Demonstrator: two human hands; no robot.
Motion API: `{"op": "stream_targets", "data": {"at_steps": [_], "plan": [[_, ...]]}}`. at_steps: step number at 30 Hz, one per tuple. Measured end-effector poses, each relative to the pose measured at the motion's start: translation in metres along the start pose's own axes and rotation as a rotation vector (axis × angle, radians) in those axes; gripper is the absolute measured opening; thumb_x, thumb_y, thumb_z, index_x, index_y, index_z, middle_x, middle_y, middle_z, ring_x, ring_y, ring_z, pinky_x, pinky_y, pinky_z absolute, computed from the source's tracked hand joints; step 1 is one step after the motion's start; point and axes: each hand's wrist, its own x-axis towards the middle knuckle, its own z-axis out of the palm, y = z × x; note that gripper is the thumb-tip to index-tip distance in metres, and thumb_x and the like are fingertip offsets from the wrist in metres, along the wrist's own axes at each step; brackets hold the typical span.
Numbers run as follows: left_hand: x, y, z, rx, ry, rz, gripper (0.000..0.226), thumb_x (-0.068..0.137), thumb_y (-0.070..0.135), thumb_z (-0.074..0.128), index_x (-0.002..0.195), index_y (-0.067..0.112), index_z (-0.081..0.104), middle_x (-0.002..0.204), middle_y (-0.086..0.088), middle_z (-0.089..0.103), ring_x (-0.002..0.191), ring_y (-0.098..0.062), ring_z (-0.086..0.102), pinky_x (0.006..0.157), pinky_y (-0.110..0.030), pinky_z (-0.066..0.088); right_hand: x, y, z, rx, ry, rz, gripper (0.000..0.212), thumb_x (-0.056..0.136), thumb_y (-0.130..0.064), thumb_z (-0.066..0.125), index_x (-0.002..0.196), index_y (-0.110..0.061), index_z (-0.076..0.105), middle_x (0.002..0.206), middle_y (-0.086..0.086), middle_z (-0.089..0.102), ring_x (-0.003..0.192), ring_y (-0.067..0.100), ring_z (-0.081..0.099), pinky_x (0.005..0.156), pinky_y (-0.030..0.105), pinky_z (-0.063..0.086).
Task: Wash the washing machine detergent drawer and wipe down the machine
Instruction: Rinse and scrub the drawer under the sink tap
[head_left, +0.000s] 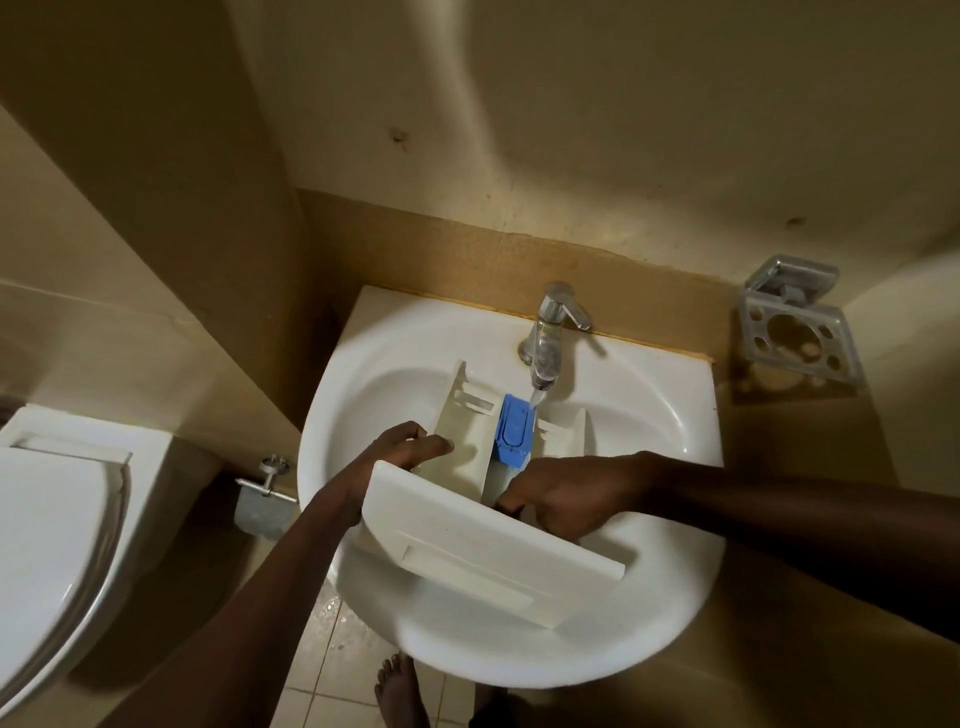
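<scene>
Head view is looking down on a white sink (519, 660) fixed to a beige wall. The drawer (488, 551) is lying across the basin and is tilting. Its back end is sitting low in the basin and pointing toward the tap (550, 332), and its wide front panel is rising over the near rim, toward the person. The tap is running, and a thin stream of water (535, 400) is falling on the far end of the blue insert (514, 428), which is sitting in the middle compartment of the drawer.

The left hand (405, 447) is gripping the left side wall of the drawer just behind the front panel, with the fingers curling over the top edge. The right hand (566, 493) is reaching into the right side of the drawer, also just behind the panel. Its fingers are bending downward and the panel is partly hiding them, so I cannot tell whether they are holding something or only pressing on the plastic.

At the left a toilet (47, 545) is standing with its lid down. A metal paper holder (262, 499) is hanging on the wall between the toilet and the sink. A metal toothbrush holder (800, 332) is hanging on the wall to the right of the tap. Under the sink, a bare foot (397, 691) is standing on the tiled floor (332, 649), and some wet spots are shining there.
</scene>
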Motion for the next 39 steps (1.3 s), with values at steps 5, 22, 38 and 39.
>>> {"op": "stream_targets", "data": {"at_steps": [5,22,38,39], "plan": [[-0.002,0.002,-0.003,-0.008,-0.027,0.007,0.028,0.085,0.039,0.07,0.081,0.033,0.043,0.082,0.011,0.043,0.072,-0.011,0.046,0.067,-0.027,0.043,0.012,0.014,0.007,-0.707,0.312,-0.055,0.033,0.084,-0.009,0.048,0.106,-0.023,0.068,0.093,0.002,0.066,0.092,0.027,0.056,0.079,0.045,0.026],[-0.004,0.007,-0.014,-0.035,-0.077,-0.072,0.035,0.082,0.046,0.073,0.089,0.017,0.053,0.087,-0.005,0.056,0.076,-0.023,0.057,0.072,-0.03,0.046,0.018,0.048,-0.008,2.143,0.826,0.191,0.024,0.09,0.007,0.04,0.102,0.007,0.061,0.097,0.02,0.069,0.094,0.029,0.069,0.083,0.031,0.058],[-0.013,0.01,-0.01,-0.057,-0.095,-0.019,0.032,0.076,0.052,0.073,0.086,0.03,0.053,0.088,0.002,0.055,0.085,-0.022,0.057,0.087,-0.038,0.049,0.021,-0.018,-0.014,1.393,0.266,0.392,0.042,0.096,-0.025,0.042,0.11,0.006,0.067,0.094,0.016,0.069,0.088,0.024,0.064,0.085,0.029,0.054],[-0.011,0.008,-0.009,-0.068,-0.085,-0.01,0.029,0.078,0.05,0.072,0.082,0.033,0.048,0.083,0.011,0.046,0.077,-0.011,0.05,0.077,-0.029,0.045,0.023,-0.024,-0.014,1.296,0.228,0.404,0.048,0.097,-0.037,0.042,0.11,0.002,0.068,0.101,0.014,0.068,0.093,0.023,0.062,0.089,0.029,0.051]]}}
